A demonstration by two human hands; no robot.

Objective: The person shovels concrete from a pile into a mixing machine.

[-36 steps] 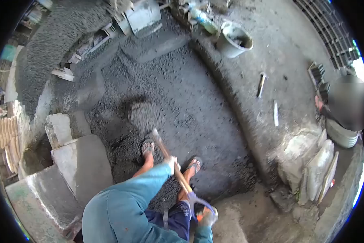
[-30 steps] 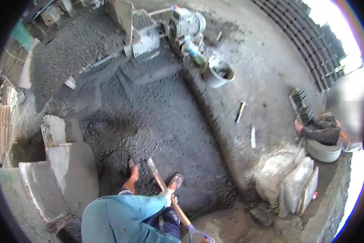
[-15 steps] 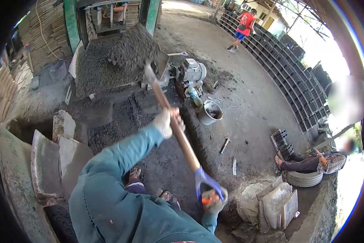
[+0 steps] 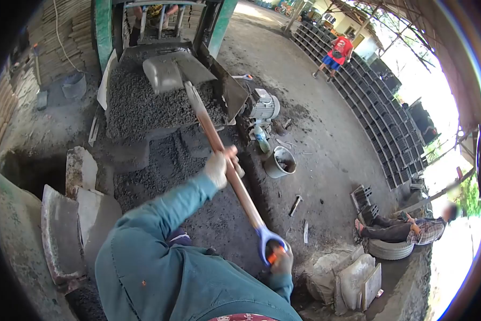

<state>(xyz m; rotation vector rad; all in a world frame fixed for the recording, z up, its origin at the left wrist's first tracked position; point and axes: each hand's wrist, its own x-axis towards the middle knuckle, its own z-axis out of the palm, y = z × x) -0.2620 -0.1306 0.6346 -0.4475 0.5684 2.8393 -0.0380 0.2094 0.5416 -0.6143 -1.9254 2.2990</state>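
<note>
A shovel [image 4: 242, 195] with a wooden shaft and a blue-purple D-handle runs diagonally across the head view. My left hand [image 4: 219, 168], in a pale glove with bare fingertips, is wrapped around the middle of the shaft. At the lower end, my right hand [image 4: 282, 261] grips the D-handle, which has an orange part. The metal blade [image 4: 163, 75] is tilted above the dark, crumbly mix [image 4: 155, 104] in a trough at the green-framed machine. No load shows on the blade's visible face.
An electric motor [image 4: 264, 105] stands right of the trough, near a bottle [image 4: 261, 138], a bucket [image 4: 280, 162] and a hammer [image 4: 296, 205]. Concrete slabs [image 4: 63, 230] lean at left. A person in red [image 4: 339, 51] stands by stacked blocks; another sits by a tire [image 4: 390, 249].
The dark mix that was flying off the blade has landed in the trough. The blade has moved up and left in view and shows bare metal. Both hands keep their hold.
</note>
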